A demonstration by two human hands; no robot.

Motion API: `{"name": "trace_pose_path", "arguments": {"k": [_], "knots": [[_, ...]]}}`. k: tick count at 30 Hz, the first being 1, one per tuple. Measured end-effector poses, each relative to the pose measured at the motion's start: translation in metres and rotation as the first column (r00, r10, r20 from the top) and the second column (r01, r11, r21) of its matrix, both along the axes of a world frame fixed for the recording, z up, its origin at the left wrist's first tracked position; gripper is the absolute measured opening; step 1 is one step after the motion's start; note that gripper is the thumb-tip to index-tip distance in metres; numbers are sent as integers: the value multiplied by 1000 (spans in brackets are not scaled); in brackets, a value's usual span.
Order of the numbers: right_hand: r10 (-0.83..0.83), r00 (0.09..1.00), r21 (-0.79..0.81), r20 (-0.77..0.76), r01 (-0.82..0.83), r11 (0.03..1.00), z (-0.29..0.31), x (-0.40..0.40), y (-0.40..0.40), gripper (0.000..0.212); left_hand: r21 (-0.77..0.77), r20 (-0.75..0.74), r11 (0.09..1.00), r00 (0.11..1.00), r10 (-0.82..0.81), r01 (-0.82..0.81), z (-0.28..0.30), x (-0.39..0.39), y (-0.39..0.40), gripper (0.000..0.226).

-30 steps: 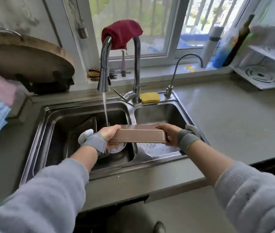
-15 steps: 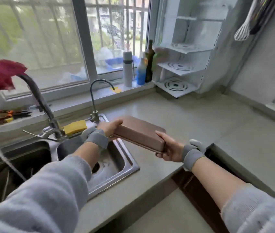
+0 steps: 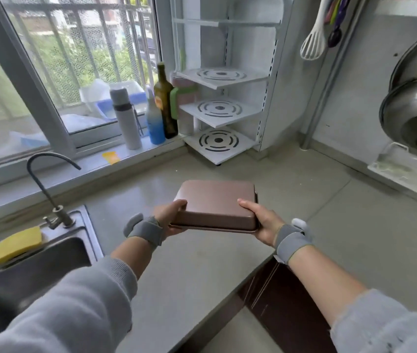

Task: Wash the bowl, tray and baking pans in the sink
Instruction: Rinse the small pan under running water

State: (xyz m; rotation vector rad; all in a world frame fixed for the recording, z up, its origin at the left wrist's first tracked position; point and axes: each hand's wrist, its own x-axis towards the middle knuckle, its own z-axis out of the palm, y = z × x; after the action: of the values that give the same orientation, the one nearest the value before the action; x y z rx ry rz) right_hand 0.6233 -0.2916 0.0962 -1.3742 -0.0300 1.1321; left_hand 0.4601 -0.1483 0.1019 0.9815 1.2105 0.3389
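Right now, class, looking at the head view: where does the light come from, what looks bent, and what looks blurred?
Head view: daylight enters through the window, so the counter looks evenly lit; wide-angle distortion bows the window frame and rack; the sleeves and sponge near the edges are soft; the pan between the left hand and right hand is sharpest.

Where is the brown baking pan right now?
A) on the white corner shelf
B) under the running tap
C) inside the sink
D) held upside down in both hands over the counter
D: the left hand and right hand grip the upside-down baking pan over the counter.
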Motion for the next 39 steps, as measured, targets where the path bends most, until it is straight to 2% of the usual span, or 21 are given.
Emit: {"name": "trace_pose_path", "arguments": {"k": [3,5,8,11,15,18,22,25,28,31,34,37,39], "knots": [[-117,993,9,9,117,993,-8,52,15,18,-19,2,997,998,-68,68,-8,63,26,19],[-183,983,9,19,182,983,-8,76,21,24,-28,25,997,997,-75,76,-9,94,40,22],[-300,953,19,36,299,954,-12,118,39,31,-65,132,998,991,-18,27,-14,141,62,25],[-363,932,38,3,363,931,-16,155,60,17,-180,277,983,957,85,-35,-13,182,73,25],[-385,923,64,20,383,921,-22,185,88,14,-204,325,978,941,96,-30,-18,217,84,39],[-403,914,65,37,401,914,-29,203,110,25,-162,266,986,962,66,-23,-19,234,93,38],[-365,929,31,59,363,931,-38,229,135,60,-69,121,995,991,-66,74,-24,255,96,22],[-370,926,6,70,371,929,-41,240,152,56,4,1,985,985,-170,170,-27,262,101,14],[-361,929,-25,83,364,931,-51,249,174,50,79,-124,976,973,-194,205,-41,259,112,12],[-361,928,-32,89,365,930,-53,244,190,54,152,-315,938,914,-253,312,-55,248,123,14],[-310,945,-84,103,319,944,-59,239,210,58,169,-426,924,871,-245,343,-65,231,136,15],[-161,985,-208,68,172,963,-61,234,225,62,161,-481,931,850,-216,328,-71,210,146,18],[-29,999,-275,38,38,961,-58,233,231,56,149,-503,938,841,-199,312,-75,196,151,21]]}}
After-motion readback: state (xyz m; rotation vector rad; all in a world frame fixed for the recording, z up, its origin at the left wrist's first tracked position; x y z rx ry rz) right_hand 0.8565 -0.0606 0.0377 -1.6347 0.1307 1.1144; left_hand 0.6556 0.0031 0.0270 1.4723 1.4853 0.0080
